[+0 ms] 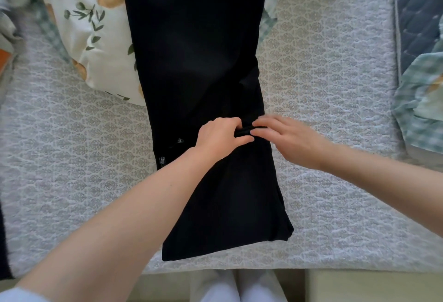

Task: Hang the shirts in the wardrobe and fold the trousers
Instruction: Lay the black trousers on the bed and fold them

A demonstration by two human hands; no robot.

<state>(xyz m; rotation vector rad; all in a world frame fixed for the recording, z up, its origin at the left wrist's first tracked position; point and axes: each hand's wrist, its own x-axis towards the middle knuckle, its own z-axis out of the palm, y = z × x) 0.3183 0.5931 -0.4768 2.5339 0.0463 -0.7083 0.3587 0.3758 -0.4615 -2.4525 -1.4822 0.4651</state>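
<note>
My left hand [220,137] and right hand [290,139] both pinch a fold of the black trousers [191,61] on the bed [323,85].

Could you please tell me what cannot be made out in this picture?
- black trousers: far end cut off by the head view's top edge.
- right hand: motion-blurred; grip on the fabric unclear.
- checked cloth: cut off by the right edge; garment type unknown.
- floral fabric: partly under the trousers.
</note>
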